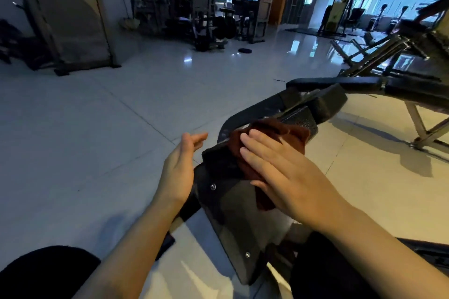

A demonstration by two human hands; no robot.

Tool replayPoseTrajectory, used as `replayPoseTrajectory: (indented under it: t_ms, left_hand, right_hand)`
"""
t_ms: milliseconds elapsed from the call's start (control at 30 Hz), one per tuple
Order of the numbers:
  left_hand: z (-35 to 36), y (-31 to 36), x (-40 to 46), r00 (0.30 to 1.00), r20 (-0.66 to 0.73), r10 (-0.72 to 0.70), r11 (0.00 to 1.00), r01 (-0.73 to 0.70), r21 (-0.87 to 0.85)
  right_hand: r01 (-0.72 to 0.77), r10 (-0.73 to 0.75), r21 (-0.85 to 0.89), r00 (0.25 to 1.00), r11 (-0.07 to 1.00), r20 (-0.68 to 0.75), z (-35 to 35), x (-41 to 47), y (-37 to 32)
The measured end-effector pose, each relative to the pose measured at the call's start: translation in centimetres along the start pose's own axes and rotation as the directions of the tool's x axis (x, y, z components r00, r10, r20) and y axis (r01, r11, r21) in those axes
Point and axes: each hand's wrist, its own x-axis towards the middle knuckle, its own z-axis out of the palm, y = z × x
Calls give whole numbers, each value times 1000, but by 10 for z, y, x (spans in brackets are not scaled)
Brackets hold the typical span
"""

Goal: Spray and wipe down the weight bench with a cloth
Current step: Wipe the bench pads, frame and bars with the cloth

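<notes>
**Wiping under way: brown cloth pressed flat to the bench**

Stretching away on every side, a pale, glossy tiled floor (102, 128) is seen, with window light mirrored in it. Dim racks and machines (209, 22) are lined up along the far side of the room, and a second bench with a black pad on a metal frame (364, 84) is set off to the right, behind the work. A dark round disc (245, 50) is left lying on the tiles, well apart from everything else.

And here, front and centre, the weight bench (233, 221) is laid out diagonally from the lower middle up toward the right, its black panel studded with small silver bolts and its padded sections stepped one behind another. A reddish-brown cloth (274, 133) is bunched on the upper part of that panel, just below the textured pad.

The right hand (281, 167) is spread flat over the cloth, fingers straight and close together, the cloth pressed down against the bench. The left hand (181, 165) is held open just beside the bench's left edge, palm turned inward, fingers relaxed, nothing gripped; whether the frame is touched cannot be told.
</notes>
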Motion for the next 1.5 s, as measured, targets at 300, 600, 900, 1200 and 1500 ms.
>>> replayPoseTrajectory:
  t_ms: [300, 600, 900, 1200, 1500]
  left_hand:
    - [4, 20, -22, 994, 108, 1, 990, 14, -139]
    - [14, 37, -24, 970, 236, 60, 968, 1, -250]
    - [23, 54, -10, 935, 249, 253, 949, -290, 123]
    - [30, 61, -17, 906, 115, 408, 886, -423, 192]
    - [-9, 17, -29, 833, -146, 534, 787, -426, 446]
  right_hand:
    - [-102, 103, 53, 995, 993, -14, 14, 2, -15]
    - [-386, 442, 390, 895, 836, -64, 6, -18, -46]
    - [-662, 705, 324, 709, 676, -22, -19, 7, -1]
    - [-823, 801, 343, 544, 453, 248, -55, 17, 9]
    - [-595, 597, 392, 791, 702, 133, -23, 20, -69]
